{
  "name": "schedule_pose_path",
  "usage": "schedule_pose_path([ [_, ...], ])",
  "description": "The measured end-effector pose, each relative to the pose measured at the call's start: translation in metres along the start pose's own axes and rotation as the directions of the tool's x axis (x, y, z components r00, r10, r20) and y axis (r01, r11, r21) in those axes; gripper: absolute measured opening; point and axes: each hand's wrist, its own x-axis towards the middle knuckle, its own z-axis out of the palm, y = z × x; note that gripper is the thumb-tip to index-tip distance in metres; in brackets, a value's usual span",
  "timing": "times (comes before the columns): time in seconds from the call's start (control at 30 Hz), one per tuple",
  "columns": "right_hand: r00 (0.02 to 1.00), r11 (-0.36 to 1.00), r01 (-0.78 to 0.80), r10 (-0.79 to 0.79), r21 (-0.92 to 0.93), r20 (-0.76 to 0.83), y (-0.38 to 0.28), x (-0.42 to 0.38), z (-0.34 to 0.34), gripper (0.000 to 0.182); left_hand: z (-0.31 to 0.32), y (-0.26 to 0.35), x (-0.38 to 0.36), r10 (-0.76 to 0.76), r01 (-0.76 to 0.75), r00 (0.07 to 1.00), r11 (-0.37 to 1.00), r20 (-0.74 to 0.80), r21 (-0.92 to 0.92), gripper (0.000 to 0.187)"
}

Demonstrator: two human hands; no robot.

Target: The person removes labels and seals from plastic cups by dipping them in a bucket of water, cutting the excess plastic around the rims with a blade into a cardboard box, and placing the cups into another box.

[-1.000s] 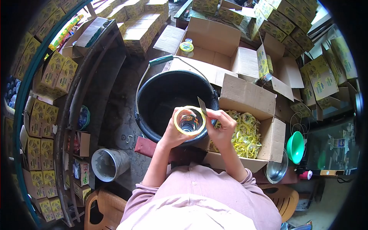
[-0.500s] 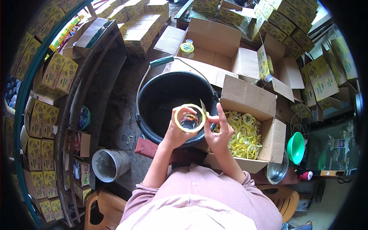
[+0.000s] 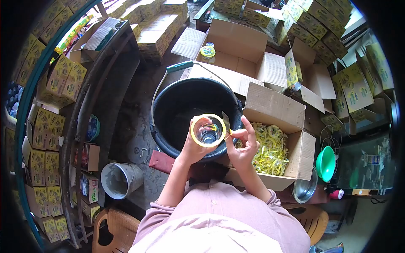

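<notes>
My left hand (image 3: 195, 145) is wrapped round a clear plastic cup with a yellow rim (image 3: 194, 135), its round end facing up at me. Close against the cup's right side, my right hand (image 3: 244, 149) pinches a thin, flat blade-like piece (image 3: 226, 121) between thumb and finger, while the index finger points up. A bit of yellow shows at the pinch; I cannot tell whether it belongs to the flat piece. Below both hands is a large black bucket (image 3: 168, 145) with a wire handle. An open carton (image 3: 301, 154) of yellow plastic strips (image 3: 270, 147) stands to the right.
Behind the bucket, an open carton (image 3: 238, 33) holds a yellow-lidded tub (image 3: 207, 52). A grey bucket (image 3: 122, 181) is on the floor at left. A green bowl (image 3: 325, 163) and metal bowl (image 3: 305, 187) lie at right. Printed yellow boxes (image 3: 44, 126) fill the left shelves.
The flat piece in my right hand has turned more broadside to view and sits slightly further right. My right hand has shifted a little right; the left still holds the cup.
</notes>
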Motion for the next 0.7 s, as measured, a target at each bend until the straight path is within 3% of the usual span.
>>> schedule_pose_path([
  [0.1,1.000,0.999,0.018,-0.018,-0.042,-0.006,0.000,-0.001,-0.001,0.054,0.000,-0.002,0.000,-0.013,0.014,1.000,0.997,0.018,-0.071,0.066],
  [0.43,0.998,1.000,0.011,-0.009,-0.022,0.059,0.007,0.010,-0.007,0.052,-0.003,0.004,0.000,-0.088,0.091,0.982,0.996,0.165,-0.013,0.070],
  [0.53,0.998,0.999,0.010,-0.008,-0.033,0.064,0.005,0.012,-0.009,0.052,-0.002,0.014,0.003,-0.026,0.016,0.980,0.999,0.195,0.052,0.064],
  [0.7,0.997,1.000,-0.010,0.011,-0.012,0.081,0.006,0.012,-0.008,0.053,-0.003,0.008,0.000,-0.049,0.058,0.984,0.997,0.170,-0.050,0.067],
])
